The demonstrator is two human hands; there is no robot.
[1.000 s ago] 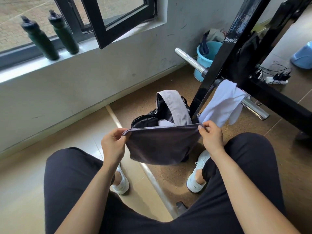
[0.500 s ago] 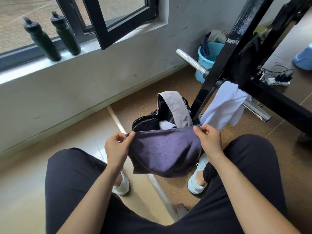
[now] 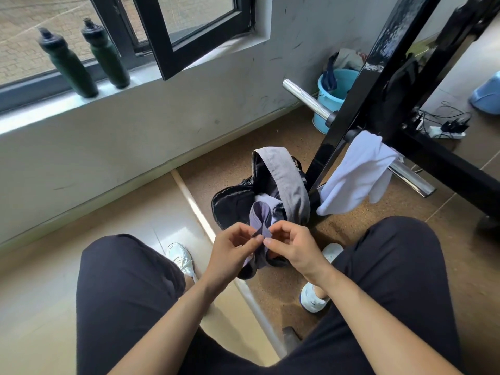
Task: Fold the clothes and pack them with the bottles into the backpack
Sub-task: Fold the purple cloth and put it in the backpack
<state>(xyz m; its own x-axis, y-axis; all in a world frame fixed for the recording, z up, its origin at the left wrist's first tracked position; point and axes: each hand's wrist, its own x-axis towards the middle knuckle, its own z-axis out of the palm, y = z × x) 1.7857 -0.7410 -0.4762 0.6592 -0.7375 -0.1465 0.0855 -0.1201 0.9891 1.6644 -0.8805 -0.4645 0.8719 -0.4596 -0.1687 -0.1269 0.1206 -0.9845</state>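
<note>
Between my knees I hold a dark purple-grey garment (image 3: 260,217), doubled over so its two ends meet. My left hand (image 3: 234,247) and my right hand (image 3: 290,246) pinch those ends side by side, fingertips almost touching. Just beyond them the black backpack (image 3: 234,205) stands open on the floor, its grey flap (image 3: 284,180) thrown back and something white inside. A white garment (image 3: 354,174) hangs over a chrome bar to the right. Two dark green bottles (image 3: 66,64) (image 3: 107,56) stand on the windowsill at upper left.
A black metal frame (image 3: 373,85) with a chrome bar (image 3: 305,100) rises right of the backpack. A blue bucket (image 3: 335,96) holding cloths sits by the wall. A power strip with cables (image 3: 446,128) lies at far right. An open window sash (image 3: 173,36) juts inward.
My hands have come together from about a garment's width apart, folding the dark garment in half; it now hangs as a narrow loop instead of a spread sheet.
</note>
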